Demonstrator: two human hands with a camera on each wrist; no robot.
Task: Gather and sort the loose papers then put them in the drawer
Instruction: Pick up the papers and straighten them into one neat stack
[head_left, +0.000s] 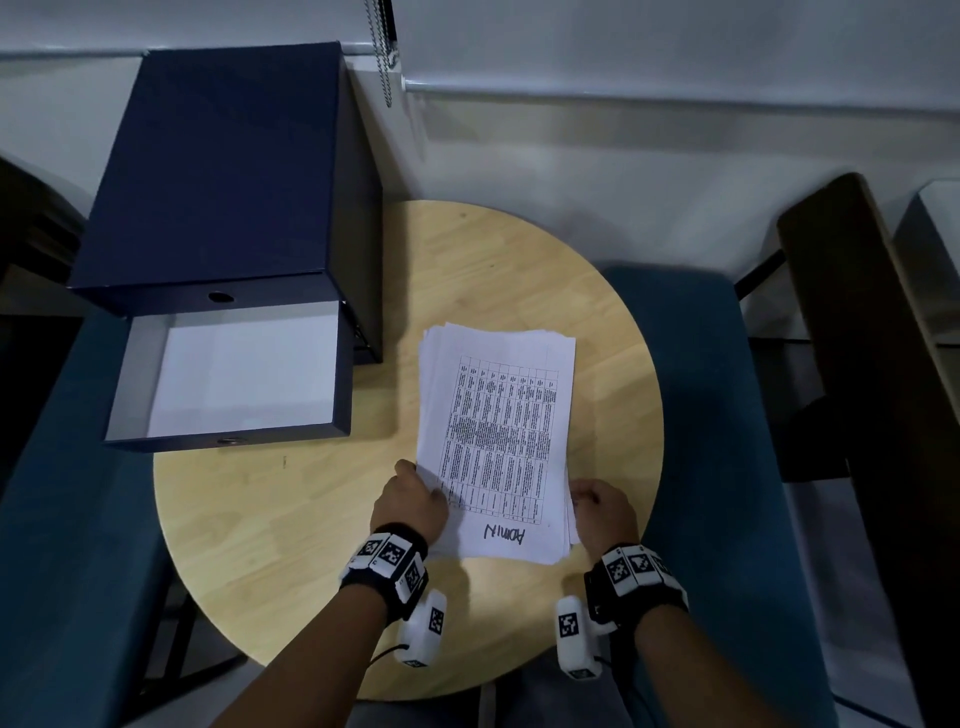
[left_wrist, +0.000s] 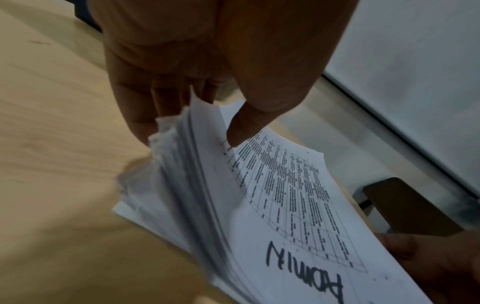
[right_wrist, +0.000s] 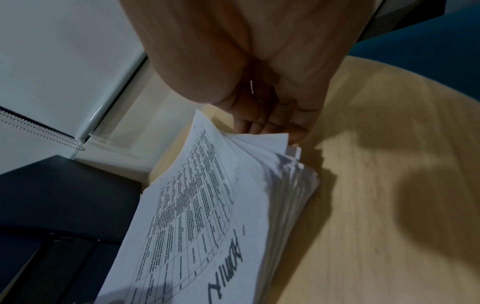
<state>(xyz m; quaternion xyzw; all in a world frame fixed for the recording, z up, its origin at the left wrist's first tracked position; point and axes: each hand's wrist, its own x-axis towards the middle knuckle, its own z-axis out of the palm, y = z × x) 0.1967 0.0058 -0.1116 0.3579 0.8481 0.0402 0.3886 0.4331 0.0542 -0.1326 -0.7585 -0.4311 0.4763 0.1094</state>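
A stack of white papers (head_left: 496, 436) lies on the round wooden table (head_left: 291, 519); its top sheet carries a printed table and the handwritten word ADMIN. My left hand (head_left: 415, 501) grips the stack's near left edge, thumb on top and fingers under the lifted sheets (left_wrist: 207, 185). At the near right edge my right hand (head_left: 602, 506) holds the stack with fingers curled against the sheet edges (right_wrist: 280, 168). The dark blue drawer (head_left: 228, 374) stands pulled out of its box at the table's left, white inside, with nothing visible in it.
The dark blue drawer box (head_left: 223, 171) sits at the back left, partly on the table. Blue seats (head_left: 727, 415) flank the table on both sides. A dark wooden piece (head_left: 857, 322) stands at the right. A bead chain (head_left: 384, 47) hangs at the wall.
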